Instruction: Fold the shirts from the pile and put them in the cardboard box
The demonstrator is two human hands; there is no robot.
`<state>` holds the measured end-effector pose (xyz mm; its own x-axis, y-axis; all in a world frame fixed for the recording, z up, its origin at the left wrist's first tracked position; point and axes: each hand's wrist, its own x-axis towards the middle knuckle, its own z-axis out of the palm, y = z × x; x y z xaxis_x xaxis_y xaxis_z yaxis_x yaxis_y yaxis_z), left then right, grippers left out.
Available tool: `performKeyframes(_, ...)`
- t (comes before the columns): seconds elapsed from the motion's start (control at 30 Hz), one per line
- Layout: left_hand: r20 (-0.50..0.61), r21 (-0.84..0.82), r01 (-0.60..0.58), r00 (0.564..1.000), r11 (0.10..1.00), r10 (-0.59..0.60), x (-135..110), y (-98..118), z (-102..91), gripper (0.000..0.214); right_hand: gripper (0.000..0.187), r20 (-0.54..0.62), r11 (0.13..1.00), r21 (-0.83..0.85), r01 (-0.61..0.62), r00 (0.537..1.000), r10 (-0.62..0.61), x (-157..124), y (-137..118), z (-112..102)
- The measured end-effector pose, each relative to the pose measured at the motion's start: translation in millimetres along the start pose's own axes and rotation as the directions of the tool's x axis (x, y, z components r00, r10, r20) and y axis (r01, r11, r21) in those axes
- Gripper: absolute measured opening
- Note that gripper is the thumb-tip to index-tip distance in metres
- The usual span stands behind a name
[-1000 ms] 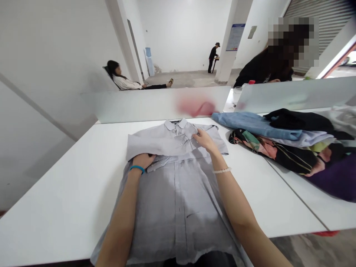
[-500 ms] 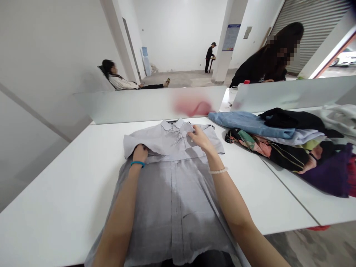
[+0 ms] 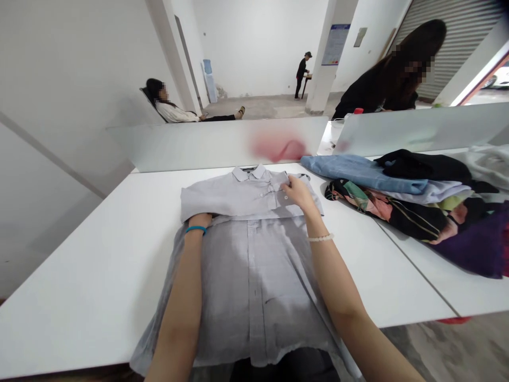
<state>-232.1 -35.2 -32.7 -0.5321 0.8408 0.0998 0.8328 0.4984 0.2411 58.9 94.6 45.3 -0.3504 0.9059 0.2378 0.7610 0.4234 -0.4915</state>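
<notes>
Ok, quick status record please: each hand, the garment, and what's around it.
left hand: fingers hidden under the shirt's folded edge; blue band on wrist
right hand: fingers on the folded shirt front, near a button
garment: grey short-sleeved button-up shirt, flat on white table, folded across below collar
beside: stacked clothes, right of shirt
beyond: person, behind frosted partition
</notes>
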Motion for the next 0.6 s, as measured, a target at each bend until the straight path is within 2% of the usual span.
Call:
performKeyframes(0.17, 0.025, -0.031, -0.028, 0.999, 0.999, 0.029, -2, -6, -2.4, 0.054, 0.020, 0.010, 0.988, -0.061, -0.141, 0.990, 0.142, 4, 31, 8)
performKeyframes(0.37, 0.042, -0.019, -0.020, 0.999, 1.000, 0.020, -7, -1, -7.7, 0.054, 0.019, 0.041, 0.973, -0.089, -0.211, 0.976, 0.216, 3, 52, 17)
performKeyframes(0.5, 0.073, 0.001, -0.048, 0.996, 0.999, 0.047, -8, 1, -16.6, 0.045, 0.020, 0.060, 0.968, -0.099, -0.229, 0.970, 0.236, 3, 57, 21)
performKeyframes(0.6, 0.081, 0.015, -0.085, 0.993, 0.996, 0.083, -11, -5, -35.3, 0.031, 0.022, 0.077, 0.967, -0.103, -0.232, 0.968, 0.240, 4, 60, 23)
